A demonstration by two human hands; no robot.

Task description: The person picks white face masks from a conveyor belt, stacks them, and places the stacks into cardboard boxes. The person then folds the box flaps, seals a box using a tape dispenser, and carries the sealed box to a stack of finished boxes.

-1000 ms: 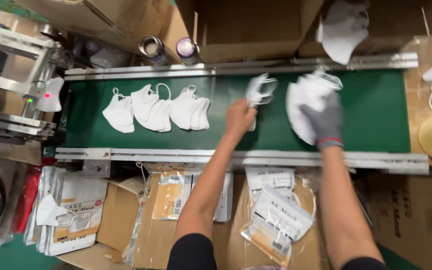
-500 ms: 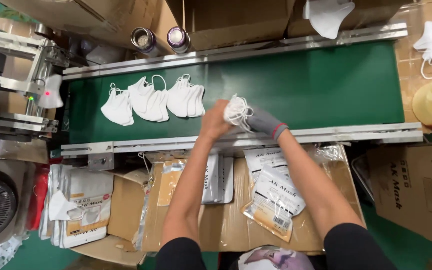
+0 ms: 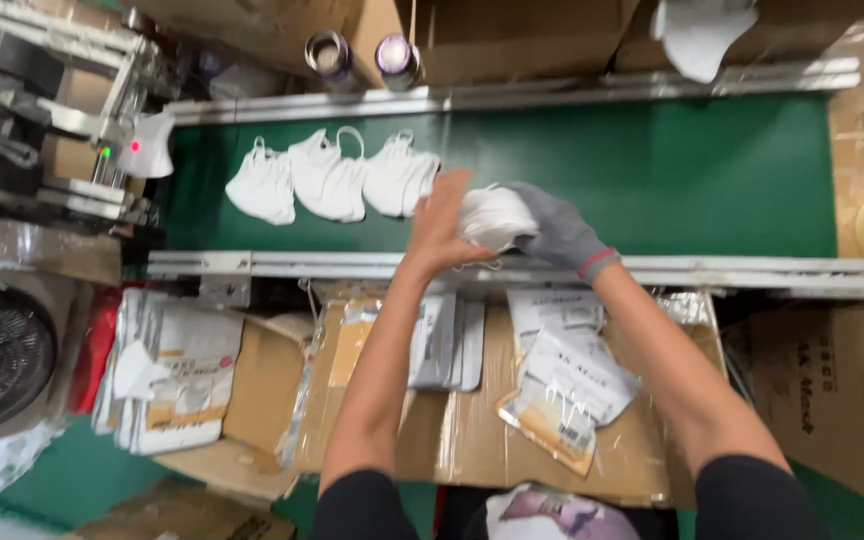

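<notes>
Head view: white mask stack (image 3: 492,215) at near edge of green belt (image 3: 672,170), pressed between both hands. Gloved right hand (image 3: 560,232) clasps stack from right; bare left hand (image 3: 439,222), fingers spread, braces left side. Three masks (image 3: 330,178) lie in row toward belt's left end. Judged light, soft, springy, prone to fanning; hold by flat sides, not ear loops.

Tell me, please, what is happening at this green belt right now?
A person stands at a green conveyor belt, holding a small stack of white face masks between both hands. The bare left hand presses one side; the grey-gloved right hand cups the other. Three more white masks lie in a row on the belt to the left, and flat packaging pouches sit on cardboard below.
</notes>
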